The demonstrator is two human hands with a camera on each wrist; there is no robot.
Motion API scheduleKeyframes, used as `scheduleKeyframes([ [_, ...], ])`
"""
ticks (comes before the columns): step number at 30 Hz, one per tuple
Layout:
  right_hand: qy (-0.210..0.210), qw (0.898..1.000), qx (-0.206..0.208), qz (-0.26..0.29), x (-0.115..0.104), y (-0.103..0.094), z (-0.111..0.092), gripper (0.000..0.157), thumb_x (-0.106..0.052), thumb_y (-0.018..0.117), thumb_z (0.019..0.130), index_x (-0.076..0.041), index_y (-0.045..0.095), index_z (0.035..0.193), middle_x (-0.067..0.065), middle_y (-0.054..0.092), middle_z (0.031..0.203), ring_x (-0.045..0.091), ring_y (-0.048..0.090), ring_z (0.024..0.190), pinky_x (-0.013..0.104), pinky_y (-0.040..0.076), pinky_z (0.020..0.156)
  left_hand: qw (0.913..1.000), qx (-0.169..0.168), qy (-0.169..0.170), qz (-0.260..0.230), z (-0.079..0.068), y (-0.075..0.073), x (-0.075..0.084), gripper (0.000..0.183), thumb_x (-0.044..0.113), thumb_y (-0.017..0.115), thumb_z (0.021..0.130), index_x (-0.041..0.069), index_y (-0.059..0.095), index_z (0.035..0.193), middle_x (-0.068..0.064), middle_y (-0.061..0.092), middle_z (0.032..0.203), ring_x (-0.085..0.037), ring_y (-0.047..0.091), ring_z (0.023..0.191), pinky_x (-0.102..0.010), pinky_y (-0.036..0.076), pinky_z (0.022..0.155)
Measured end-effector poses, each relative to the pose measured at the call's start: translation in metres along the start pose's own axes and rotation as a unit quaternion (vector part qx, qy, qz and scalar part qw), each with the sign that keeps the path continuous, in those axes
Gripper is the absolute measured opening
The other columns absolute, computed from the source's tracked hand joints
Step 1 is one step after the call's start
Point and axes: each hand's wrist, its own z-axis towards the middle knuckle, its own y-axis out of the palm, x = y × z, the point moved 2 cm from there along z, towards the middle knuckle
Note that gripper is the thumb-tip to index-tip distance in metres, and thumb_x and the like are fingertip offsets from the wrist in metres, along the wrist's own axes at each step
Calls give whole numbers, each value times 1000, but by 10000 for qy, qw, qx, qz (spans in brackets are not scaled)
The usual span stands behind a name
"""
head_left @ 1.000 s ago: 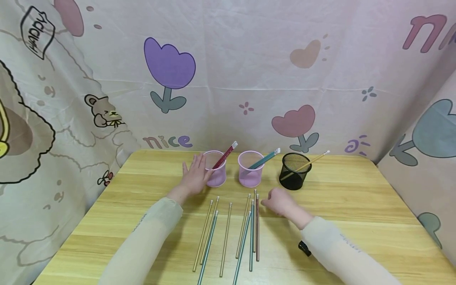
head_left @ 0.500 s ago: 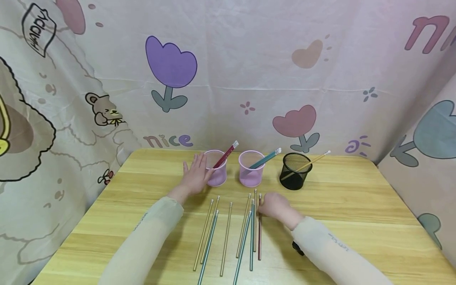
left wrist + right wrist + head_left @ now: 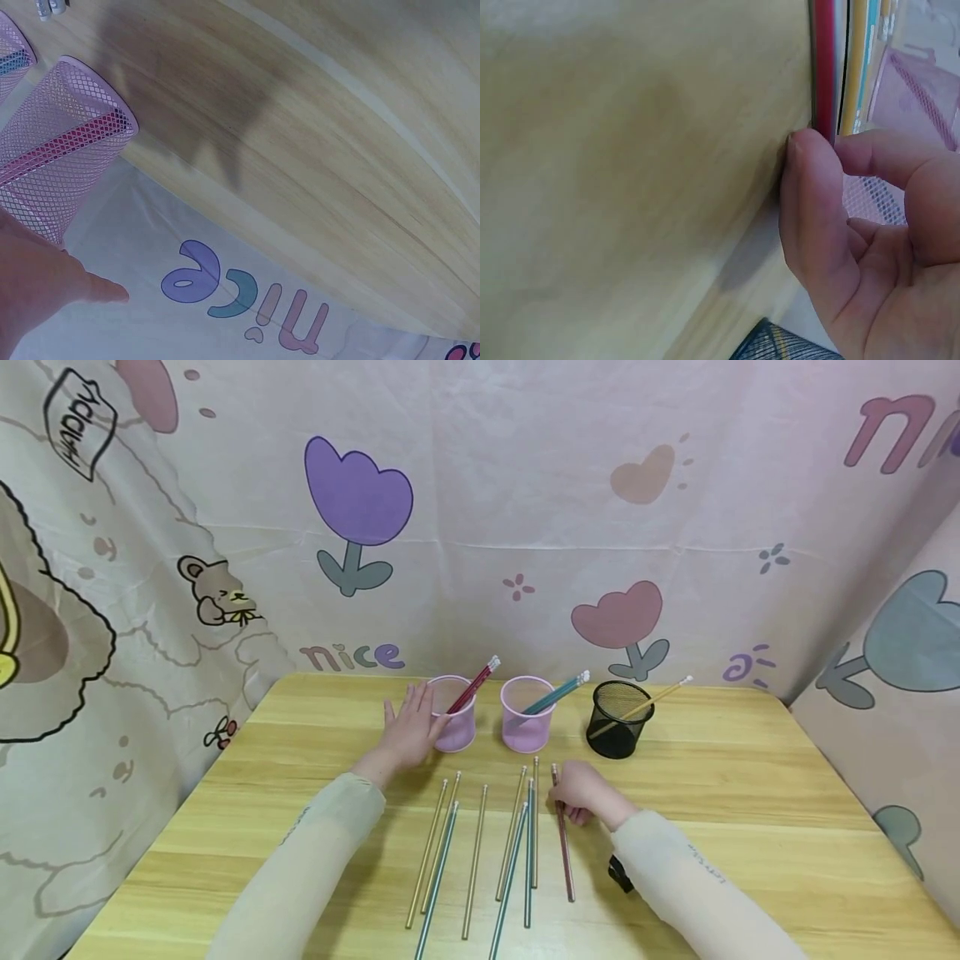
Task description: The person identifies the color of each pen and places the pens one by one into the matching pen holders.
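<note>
My left hand (image 3: 407,732), fingers spread straight, rests against the left pink mesh cup (image 3: 456,737), where red pencils (image 3: 474,685) lean. My right hand (image 3: 587,792) pinches a dark red pencil (image 3: 566,860) near its eraser end, between thumb and finger, as the right wrist view also shows with the red pencil (image 3: 823,67). To its left on the table lie teal pencils (image 3: 438,877) and gold pencils (image 3: 475,868), erasers pointing away from me.
A second pink mesh cup (image 3: 525,739) holds teal pencils (image 3: 555,695). Right of it, a black mesh cup (image 3: 617,743) holds one yellow pencil (image 3: 663,693). A small black object (image 3: 619,874) lies partly under the right sleeve. A printed cloth (image 3: 480,527) hangs behind the wooden table (image 3: 720,760).
My right hand has taken hold of the dark red pencil and drawn it rightward, away from the other pencils, tilting it slightly. My left hand stays at the left pink cup.
</note>
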Motion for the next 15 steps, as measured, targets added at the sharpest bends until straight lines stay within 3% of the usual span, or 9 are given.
scheduleKeyframes([
  [9,398,9897,-132,1368,14,-4,3,18,-5,56,81,2,59,65,6,55,52,13,56,41,29,55,48,10000,-14,15,-4,-1,0,1,69,41,30,101,-3,6,149,-19,4,157,-38,1,145,-64,-10,110],
  [11,362,9825,-254,1808,16,-5,4,14,-4,53,81,3,56,70,6,55,55,13,58,44,29,56,50,10000,9,24,-2,-1,0,1,69,41,30,101,-3,6,149,-20,4,157,-39,1,145,-64,-9,110],
  [15,261,9588,-577,2770,21,-9,5,8,-2,50,82,5,54,81,5,58,58,12,62,51,26,57,54,10000,26,28,6,-1,-1,1,69,40,31,101,-4,7,148,-21,4,157,-39,1,144,-65,-9,110],
])
